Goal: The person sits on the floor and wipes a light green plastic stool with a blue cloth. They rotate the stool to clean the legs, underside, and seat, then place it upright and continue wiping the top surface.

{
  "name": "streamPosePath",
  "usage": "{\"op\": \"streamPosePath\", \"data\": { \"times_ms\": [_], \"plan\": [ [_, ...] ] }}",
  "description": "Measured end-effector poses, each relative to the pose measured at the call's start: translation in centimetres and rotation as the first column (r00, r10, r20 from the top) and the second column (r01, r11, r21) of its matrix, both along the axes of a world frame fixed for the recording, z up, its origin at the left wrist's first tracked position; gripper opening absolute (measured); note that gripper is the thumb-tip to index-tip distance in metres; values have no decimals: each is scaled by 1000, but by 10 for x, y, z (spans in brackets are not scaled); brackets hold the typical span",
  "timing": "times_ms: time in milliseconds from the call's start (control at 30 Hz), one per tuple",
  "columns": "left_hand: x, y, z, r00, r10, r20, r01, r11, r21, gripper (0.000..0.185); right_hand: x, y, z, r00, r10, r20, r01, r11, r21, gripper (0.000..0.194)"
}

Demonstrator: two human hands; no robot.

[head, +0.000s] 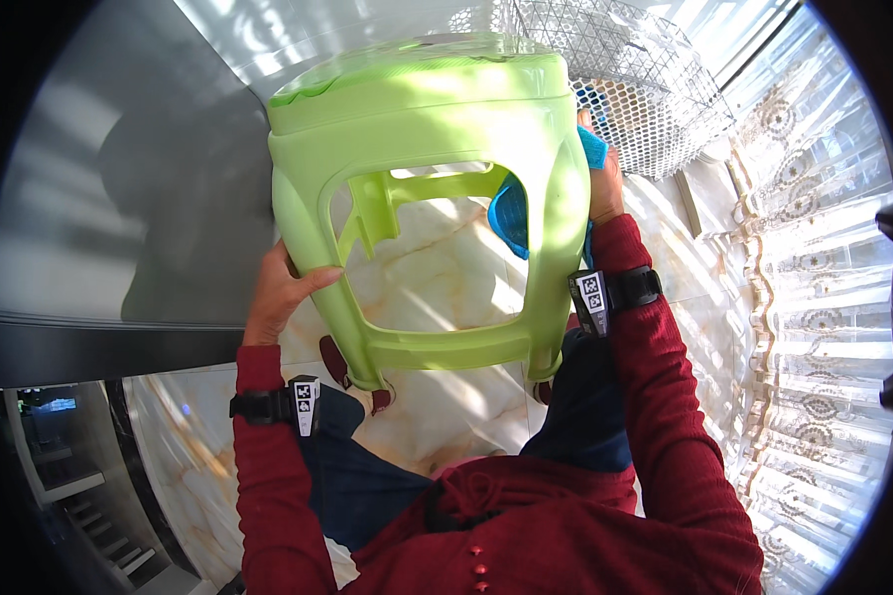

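A light green plastic stool is held up in front of me, its side with a large opening facing me. My left hand grips the stool's left leg, with the thumb on the front edge and the fingers hidden behind. Against the right side of the stool, my right hand holds a blue cloth. Part of that cloth also shows through the stool's opening, hanging behind the right leg. Most of my right fingers are hidden by the stool and the cloth.
A glossy grey panel rises on the left. Behind the stool at the upper right stands a white perforated basket with a wire mesh. Lace curtains hang along the right. Below is a marble-patterned floor with my shoes on it.
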State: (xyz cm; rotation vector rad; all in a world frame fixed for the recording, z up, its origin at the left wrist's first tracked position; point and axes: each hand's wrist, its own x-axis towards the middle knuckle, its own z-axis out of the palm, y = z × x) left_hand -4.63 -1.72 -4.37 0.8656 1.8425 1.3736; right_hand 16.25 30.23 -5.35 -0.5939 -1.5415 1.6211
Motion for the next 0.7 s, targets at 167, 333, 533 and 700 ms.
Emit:
{"op": "streamPosePath", "data": {
  "times_ms": [167,333,533,700],
  "plan": [
    [-6,0,-1,1000,24,-10,-25,993,-111,63,0,-19,9,995,52,-86,-66,984,-167,39],
    [-8,0,-6,989,98,-113,-115,982,-152,52,-9,-28,0,986,62,-155,-90,980,-180,37],
    [15,10,12,249,9,-968,-513,849,-125,51,-25,-36,-2,985,-2,-170,-47,958,-284,44],
    [50,29,20,956,225,-190,-234,972,-29,40,-29,-53,1,998,-34,-60,24,988,-153,50]
  ]
}}
